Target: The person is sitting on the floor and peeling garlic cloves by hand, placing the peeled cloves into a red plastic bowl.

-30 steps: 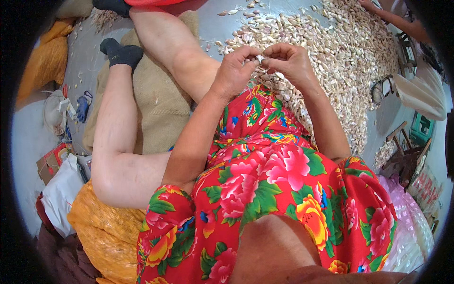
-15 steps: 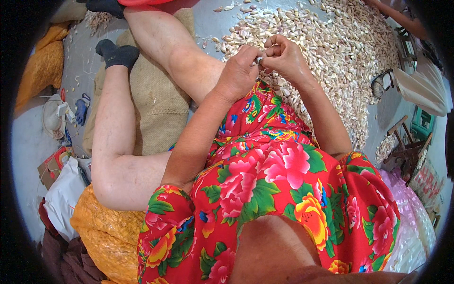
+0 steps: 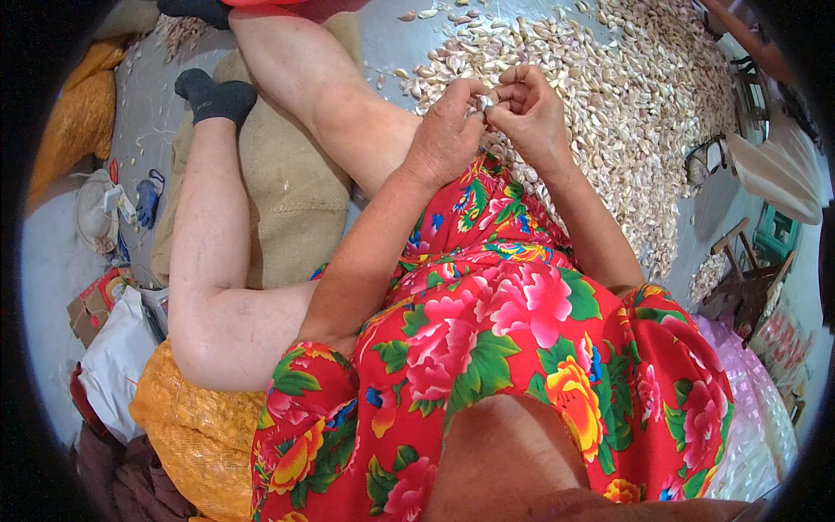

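Note:
My left hand (image 3: 446, 132) and my right hand (image 3: 531, 123) meet above my lap, both with fingers curled and pinching around a small white garlic clove (image 3: 484, 103), whose detail is partly hidden by my fingertips. Just beyond them a broad spread of loose garlic cloves (image 3: 622, 122) covers the grey floor, reaching down along my right side. My floral red clothing (image 3: 487, 278) lies under my forearms, and my bare left forearm crosses beside my bent leg (image 3: 235, 304).
A burlap sack (image 3: 287, 209) lies under my legs. Orange sacks (image 3: 191, 418), a white bag (image 3: 122, 357) and a blue glove (image 3: 150, 198) are at left. Another person's arm (image 3: 739, 39) shows top right, above a white cloth (image 3: 778, 174), a teal crate (image 3: 774, 230) and a wooden stool (image 3: 752, 283).
Both hands stay together on the small clove, with fingers shifting around it. My right hand rose slightly, and my left hand dipped to the right, then moved back up.

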### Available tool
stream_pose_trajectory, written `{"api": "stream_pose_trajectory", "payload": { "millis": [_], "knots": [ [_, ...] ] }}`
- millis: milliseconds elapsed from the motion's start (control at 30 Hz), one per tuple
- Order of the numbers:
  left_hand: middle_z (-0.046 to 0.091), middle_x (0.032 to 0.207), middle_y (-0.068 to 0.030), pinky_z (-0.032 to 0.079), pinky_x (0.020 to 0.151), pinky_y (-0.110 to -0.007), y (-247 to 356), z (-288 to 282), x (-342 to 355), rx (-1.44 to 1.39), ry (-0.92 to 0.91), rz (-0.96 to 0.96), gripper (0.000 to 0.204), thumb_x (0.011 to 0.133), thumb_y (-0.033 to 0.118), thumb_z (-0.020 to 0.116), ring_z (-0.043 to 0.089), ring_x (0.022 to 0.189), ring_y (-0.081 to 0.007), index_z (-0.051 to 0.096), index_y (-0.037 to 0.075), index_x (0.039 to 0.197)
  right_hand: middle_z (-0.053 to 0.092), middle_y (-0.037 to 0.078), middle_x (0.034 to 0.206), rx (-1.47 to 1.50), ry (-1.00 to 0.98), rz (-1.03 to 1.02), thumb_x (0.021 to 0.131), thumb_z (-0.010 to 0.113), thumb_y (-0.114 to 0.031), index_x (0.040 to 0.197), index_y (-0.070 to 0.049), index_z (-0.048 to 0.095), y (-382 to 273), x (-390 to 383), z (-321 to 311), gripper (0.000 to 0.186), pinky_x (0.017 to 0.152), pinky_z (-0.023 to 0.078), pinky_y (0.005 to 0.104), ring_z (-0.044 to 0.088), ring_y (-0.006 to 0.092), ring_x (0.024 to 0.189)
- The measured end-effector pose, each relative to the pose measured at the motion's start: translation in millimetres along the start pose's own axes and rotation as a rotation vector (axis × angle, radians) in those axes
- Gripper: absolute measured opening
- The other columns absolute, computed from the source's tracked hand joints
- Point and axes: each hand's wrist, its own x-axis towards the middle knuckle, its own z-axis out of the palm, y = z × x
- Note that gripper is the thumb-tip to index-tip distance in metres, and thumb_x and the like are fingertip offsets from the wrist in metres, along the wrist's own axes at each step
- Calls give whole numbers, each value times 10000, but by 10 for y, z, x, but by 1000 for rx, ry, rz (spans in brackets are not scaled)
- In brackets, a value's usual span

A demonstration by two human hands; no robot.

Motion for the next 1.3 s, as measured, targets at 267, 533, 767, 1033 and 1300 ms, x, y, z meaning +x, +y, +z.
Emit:
{"api": "stream_pose_trajectory", "payload": {
  "millis": [267,533,767,1033,1300],
  "knots": [
    [638,820,-87,498,630,-320,-112,5,15,-230,-46,-219,187,967,88,535,606,713,-171,592,-8,1117,688,114,846,-387,79,-243,773,726,-16,1156,-32,516,-160,-18,68,438,615,564,305,700,175,704],
    [604,776,-34,459,535,-256,-240,24,57,-112,-21,-84,178,1007,98,486,543,597,-78,604,0,1097,680,103,817,-440,-6,-270,778,748,-31,1172,-46,518,-153,-16,83,456,623,565,308,695,187,688],
    [577,771,-35,421,495,-250,-174,6,48,-407,-45,-316,147,1007,103,507,527,557,-97,592,13,1085,703,88,899,151,-115,16,828,689,39,1174,10,551,-86,75,-52,373,640,572,266,687,123,738],
    [620,647,-48,470,488,-285,-102,-39,81,-535,33,-427,182,994,140,557,589,525,-115,630,-15,1056,714,100,953,578,-279,339,883,679,24,1160,7,626,80,165,-215,283,673,590,285,698,159,762],
    [585,730,-25,406,453,-235,-110,-48,110,-611,83,-484,148,990,108,608,535,540,-90,635,-1,1088,706,92,973,440,-188,223,858,725,19,1170,9,621,101,125,-194,329,674,596,279,705,160,829]
  ]
}}
